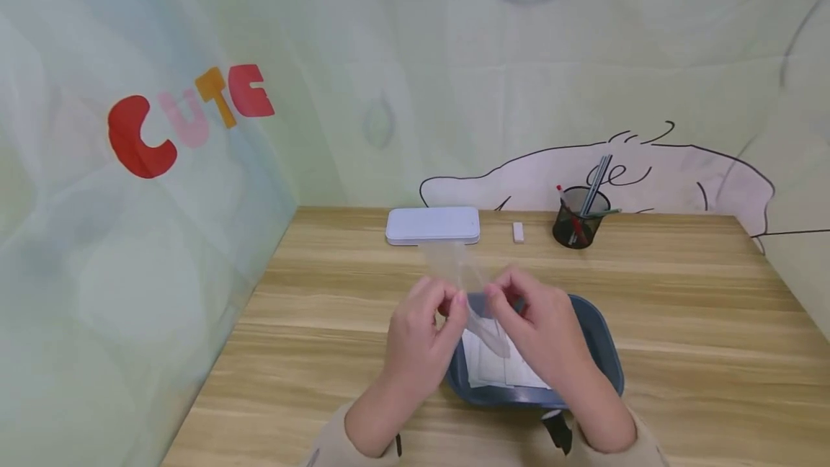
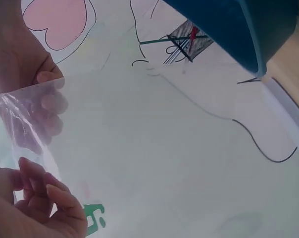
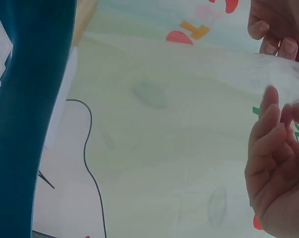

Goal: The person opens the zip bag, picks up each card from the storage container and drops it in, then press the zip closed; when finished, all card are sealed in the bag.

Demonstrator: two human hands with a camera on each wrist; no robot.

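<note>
Left hand (image 1: 424, 323) pinches near edge of clear plastic bag (image 1: 462, 270); right hand (image 1: 534, 326) pinches opposite edge, just beside; bag held between hands above blue tray (image 1: 599, 337), long axis running away toward white case (image 1: 432, 225); both hands equally near

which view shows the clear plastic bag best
The left wrist view: the clear plastic bag fills the frame, its top edge pinched by fingers. The head view shows it small between both hands; the right wrist view catches only a faint edge.

Clear plastic bag (image 1: 462, 270) held upright above blue tray (image 1: 603, 337).
</note>
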